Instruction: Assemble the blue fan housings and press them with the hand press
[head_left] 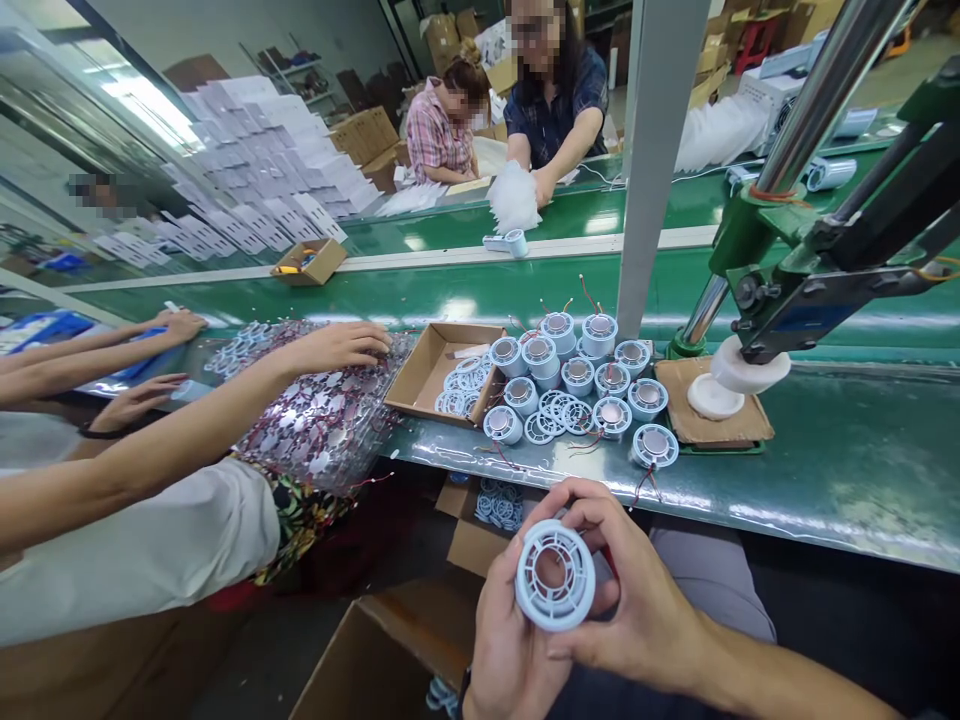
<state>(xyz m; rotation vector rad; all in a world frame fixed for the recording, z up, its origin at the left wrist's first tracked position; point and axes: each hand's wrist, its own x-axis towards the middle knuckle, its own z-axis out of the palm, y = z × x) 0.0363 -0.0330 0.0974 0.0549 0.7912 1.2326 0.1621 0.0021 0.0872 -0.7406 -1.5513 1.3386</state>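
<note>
Housing (555, 606) of light-blue plastic, round with a spoked grille, held in front of the near edge of the green workbench (862, 480) between left hand (499, 625) and right hand (637, 580), fingers of both curled closely about its rim. Beyond that edge, silver-topped light-blue cylinders (578, 373) with thin wires, in a cluster around loose spoked rings (560, 408), between shallow cardboard box (411, 385) and lever press (806, 310).

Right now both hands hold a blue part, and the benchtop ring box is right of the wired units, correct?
No: the head view shows the ring box left of the wired units; left hand and right hand hold the blue part.
</note>
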